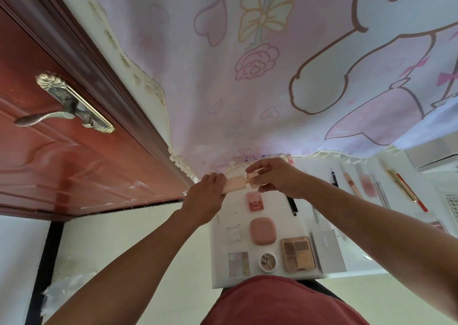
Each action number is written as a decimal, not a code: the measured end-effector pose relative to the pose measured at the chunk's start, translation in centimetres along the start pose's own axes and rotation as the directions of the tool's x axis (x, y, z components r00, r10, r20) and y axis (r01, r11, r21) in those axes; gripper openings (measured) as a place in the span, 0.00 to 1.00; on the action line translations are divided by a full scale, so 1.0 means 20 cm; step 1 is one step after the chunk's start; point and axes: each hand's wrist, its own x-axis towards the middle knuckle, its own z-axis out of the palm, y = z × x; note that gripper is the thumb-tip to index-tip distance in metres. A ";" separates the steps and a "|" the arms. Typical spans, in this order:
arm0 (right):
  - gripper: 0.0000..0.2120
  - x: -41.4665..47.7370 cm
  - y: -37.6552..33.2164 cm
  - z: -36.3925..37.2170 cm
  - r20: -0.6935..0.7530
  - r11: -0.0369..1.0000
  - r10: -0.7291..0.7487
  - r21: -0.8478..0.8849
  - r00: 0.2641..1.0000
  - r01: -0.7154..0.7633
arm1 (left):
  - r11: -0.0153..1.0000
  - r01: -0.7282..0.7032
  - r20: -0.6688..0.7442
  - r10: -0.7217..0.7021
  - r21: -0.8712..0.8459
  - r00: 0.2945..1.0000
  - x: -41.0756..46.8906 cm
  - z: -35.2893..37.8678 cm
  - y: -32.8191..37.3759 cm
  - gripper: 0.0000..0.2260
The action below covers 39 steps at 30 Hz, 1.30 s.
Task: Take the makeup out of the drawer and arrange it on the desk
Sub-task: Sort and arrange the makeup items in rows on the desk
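Observation:
My left hand (204,196) grips a peach-coloured makeup tube (234,184) above the far end of the white desk (220,250). My right hand (275,177) pinches the tube's cap end (252,176). Below the hands several items lie in rows on the desk: a small pink compact (254,201), a rounded pink case (262,230), a clear square case (234,234), a pale palette (238,263), a round white jar (268,262), a brown eyeshadow palette (297,253) and a grey box (327,249). No drawer is in view.
Pencils, lip tubes and brushes (366,186) lie in a row on the desk's right side, with a black pencil (292,204) nearer. A pink cartoon cloth (272,77) hangs behind the desk. A red-brown door (62,151) with a metal handle (62,106) stands to the left.

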 end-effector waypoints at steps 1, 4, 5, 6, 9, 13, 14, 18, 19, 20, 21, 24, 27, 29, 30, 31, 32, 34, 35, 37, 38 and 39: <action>0.16 0.00 0.00 0.00 0.007 1.000 -0.006 -0.008 1.000 0.006 | 1.000 0.008 0.000 -0.008 -0.005 1.000 0.00 0.00 0.00 0.12; 0.18 0.02 0.00 -0.01 0.009 0.999 -0.016 -0.032 1.000 0.016 | 0.999 0.034 0.000 -0.034 -0.028 0.999 -0.01 0.01 -0.02 0.12; 0.18 0.02 0.00 -0.01 -0.001 0.999 -0.018 -0.038 1.000 0.018 | 0.997 0.050 0.000 -0.050 -0.053 0.999 -0.01 0.02 -0.02 0.12; 0.17 0.03 0.00 -0.02 -0.010 0.999 -0.018 -0.039 1.000 0.018 | 0.994 0.073 0.004 -0.073 -0.087 0.997 -0.01 0.02 -0.03 0.12; 0.16 0.03 0.02 -0.03 -0.031 1.000 -0.010 -0.022 0.999 0.009 | 0.969 0.163 0.011 -0.164 -0.186 0.986 -0.02 0.05 -0.04 0.11; 0.14 0.06 0.08 -0.05 -0.060 0.998 0.055 0.027 0.997 -0.054 | 0.902 0.333 0.075 -0.325 -0.274 0.943 -0.05 0.13 -0.04 0.14; 0.13 0.07 0.10 -0.05 -0.071 0.997 0.083 0.015 0.994 -0.082 | 0.883 0.376 0.107 -0.361 -0.281 0.926 -0.06 0.16 -0.03 0.15; 0.14 0.13 0.20 -0.06 -0.134 0.982 0.158 -0.082 0.978 -0.170 | 0.822 0.516 0.204 -0.477 -0.242 0.855 -0.06 0.31 0.00 0.18; 0.15 0.15 0.23 -0.06 -0.143 0.978 0.169 -0.096 0.975 -0.184 | 0.807 0.549 0.218 -0.508 -0.218 0.833 -0.04 0.34 0.02 0.19; 0.15 0.17 0.25 -0.06 -0.148 0.974 0.179 -0.109 0.973 -0.196 | 0.791 0.581 0.232 -0.539 -0.190 0.810 -0.03 0.37 0.03 0.21; 0.15 0.18 0.26 -0.07 -0.150 0.971 0.186 -0.125 0.971 -0.205 | 0.778 0.609 0.248 -0.566 -0.157 0.786 -0.01 0.40 0.04 0.22; 0.15 0.23 0.32 -0.07 -0.146 0.960 0.202 -0.166 0.968 -0.225 | 0.742 0.668 0.290 -0.626 -0.066 0.724 0.05 0.48 0.06 0.24; 0.13 0.27 0.36 -0.09 -0.151 0.955 0.207 -0.185 0.966 -0.234 | 0.702 0.710 0.303 -0.665 -0.061 0.683 0.11 0.54 0.08 0.25; 0.13 0.30 0.37 -0.10 -0.145 0.953 0.207 -0.193 0.968 -0.232 | 0.672 0.738 0.311 -0.688 -0.070 0.656 0.15 0.56 0.08 0.24; 0.13 0.31 0.38 -0.10 -0.141 0.952 0.207 -0.197 0.968 -0.232 | 0.660 0.747 0.318 -0.695 -0.074 0.645 0.16 0.56 0.08 0.24; 0.13 0.32 0.38 -0.11 -0.138 0.952 0.209 -0.198 0.968 -0.234 | 0.652 0.754 0.329 -0.697 -0.079 0.637 0.17 0.56 0.08 0.24; 0.14 0.34 0.38 -0.11 -0.135 0.952 0.210 -0.198 0.968 -0.234 | 0.646 0.759 0.344 -0.696 -0.086 0.631 0.17 0.55 0.08 0.25; 0.14 0.37 0.37 -0.10 -0.140 0.954 0.208 -0.189 0.968 -0.232 | 0.647 0.757 0.371 -0.682 -0.094 0.630 0.17 0.53 0.09 0.27; 0.14 0.38 0.36 -0.10 -0.145 0.955 0.205 -0.187 0.968 -0.230 | 0.652 0.753 0.380 -0.676 -0.092 0.632 0.16 0.53 0.10 0.27; 0.15 0.43 0.34 -0.09 -0.155 0.956 0.187 -0.199 0.970 -0.216 | 0.661 0.745 0.389 -0.667 -0.084 0.636 0.15 0.51 0.12 0.28; 0.15 0.45 0.33 -0.09 -0.160 0.954 0.171 -0.218 0.972 -0.204 | 0.666 0.741 0.389 -0.663 -0.083 0.640 0.14 0.51 0.12 0.28; 0.15 0.47 0.31 -0.08 -0.166 0.952 0.155 -0.239 0.974 -0.192 | 0.671 0.737 0.388 -0.660 -0.082 0.644 0.14 0.50 0.13 0.28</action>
